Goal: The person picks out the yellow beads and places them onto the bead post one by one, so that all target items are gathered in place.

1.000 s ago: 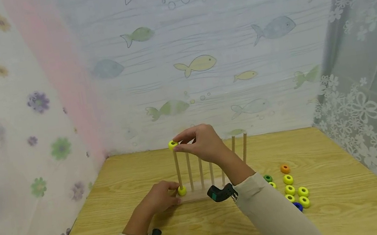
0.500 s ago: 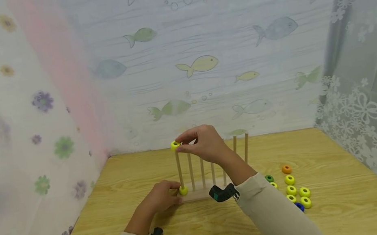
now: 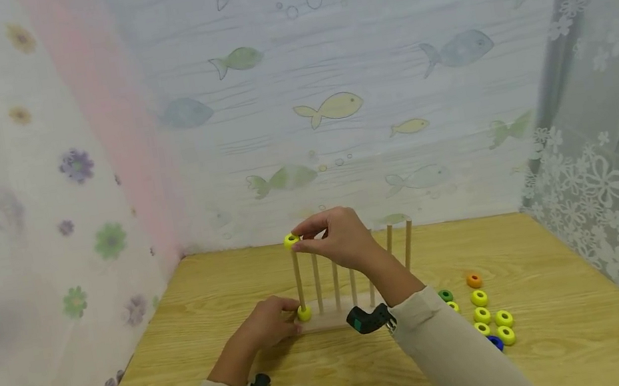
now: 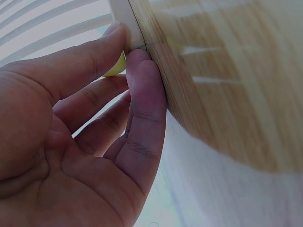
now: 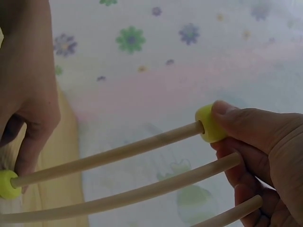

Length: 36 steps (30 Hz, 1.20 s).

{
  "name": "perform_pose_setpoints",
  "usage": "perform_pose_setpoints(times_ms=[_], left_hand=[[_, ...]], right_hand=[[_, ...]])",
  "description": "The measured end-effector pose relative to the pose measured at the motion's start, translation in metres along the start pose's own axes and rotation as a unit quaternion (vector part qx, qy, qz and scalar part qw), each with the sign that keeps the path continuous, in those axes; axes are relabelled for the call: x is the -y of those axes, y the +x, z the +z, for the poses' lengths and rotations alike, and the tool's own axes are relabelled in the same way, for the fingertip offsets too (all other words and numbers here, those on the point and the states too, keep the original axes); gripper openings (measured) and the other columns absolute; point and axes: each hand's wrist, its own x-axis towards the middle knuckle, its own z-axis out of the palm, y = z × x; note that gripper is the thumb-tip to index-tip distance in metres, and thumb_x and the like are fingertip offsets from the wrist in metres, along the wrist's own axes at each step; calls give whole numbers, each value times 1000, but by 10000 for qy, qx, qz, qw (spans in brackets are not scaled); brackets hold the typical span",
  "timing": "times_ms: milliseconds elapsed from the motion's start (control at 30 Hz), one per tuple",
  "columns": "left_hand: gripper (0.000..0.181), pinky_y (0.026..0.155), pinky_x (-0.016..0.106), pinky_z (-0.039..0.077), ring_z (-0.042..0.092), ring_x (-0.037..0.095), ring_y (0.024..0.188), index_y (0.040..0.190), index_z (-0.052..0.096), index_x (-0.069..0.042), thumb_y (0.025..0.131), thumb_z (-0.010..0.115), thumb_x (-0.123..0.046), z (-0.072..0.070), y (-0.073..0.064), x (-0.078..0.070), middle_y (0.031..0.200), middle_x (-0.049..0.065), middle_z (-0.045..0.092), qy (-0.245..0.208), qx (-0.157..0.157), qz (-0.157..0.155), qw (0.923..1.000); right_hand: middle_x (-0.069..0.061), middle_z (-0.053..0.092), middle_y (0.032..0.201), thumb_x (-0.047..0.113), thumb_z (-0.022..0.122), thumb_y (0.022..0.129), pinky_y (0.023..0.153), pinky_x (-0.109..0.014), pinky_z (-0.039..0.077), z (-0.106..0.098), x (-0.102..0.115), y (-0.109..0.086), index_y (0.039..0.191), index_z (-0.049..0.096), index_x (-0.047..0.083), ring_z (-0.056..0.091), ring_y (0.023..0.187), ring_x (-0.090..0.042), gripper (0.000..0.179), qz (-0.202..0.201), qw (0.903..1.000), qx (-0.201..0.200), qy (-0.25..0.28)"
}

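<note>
Low and left of centre in the head view, the left hand (image 3: 269, 323) is pinching the end of the wooden base (image 3: 330, 321), thumb and fingers clamped on it. Just beside it, a lower yellow bead (image 3: 304, 314) is sitting at the foot of the leftmost peg (image 3: 299, 282). Mid-frame, the upper yellow bead (image 3: 291, 242) is resting at that peg's tip, and the right hand (image 3: 342, 236) is gripping it between thumb and fingers, the lower ones curling close by the neighbouring pegs (image 3: 317, 279). I'd be lining its hole squarely over the tip, lowering without tilting so it isn't jamming, and watching those lower fingers while the left hand is steadying the base. Toward lower right, a green bead (image 3: 445, 295), an orange bead (image 3: 474, 280), yellow ones and a blue bead (image 3: 495, 343) are lying loose on the table (image 3: 370, 382).
</note>
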Motion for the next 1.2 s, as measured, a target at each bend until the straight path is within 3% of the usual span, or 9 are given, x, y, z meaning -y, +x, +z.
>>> perform_pose_setpoints(times_ms=[333,667,967,1200], left_hand=[[49,109,58,45,55,38,136,135,69,-10,89,84,-18,1,0,1,140,14,65,-27,29,-7,10000],[40,100,54,51,61,33,126,126,74,-14,87,85,-17,2,3,6,136,12,68,146,-21,68,9999],[41,106,59,47,58,38,133,126,74,-14,87,86,-16,1,2,4,137,13,67,80,-68,150,9998],[39,107,58,47,58,37,132,123,75,-14,86,86,-16,1,1,3,135,12,68,128,-107,117,9998]], right_hand=[[9,77,98,36,81,91,68,-29,59,0,0,-1,108,82,26,73,84,-17,20,32,10000,49,46],[9,77,101,33,80,93,73,-28,59,0,-2,-1,109,82,20,72,89,-15,20,-141,9999,29,-77],[11,76,100,33,80,93,75,-29,58,0,-3,-1,110,82,19,69,89,-8,23,-158,9998,61,-68],[10,76,103,33,81,93,77,-27,58,-4,-2,-2,111,81,25,69,89,-5,20,-296,9994,138,-145]])
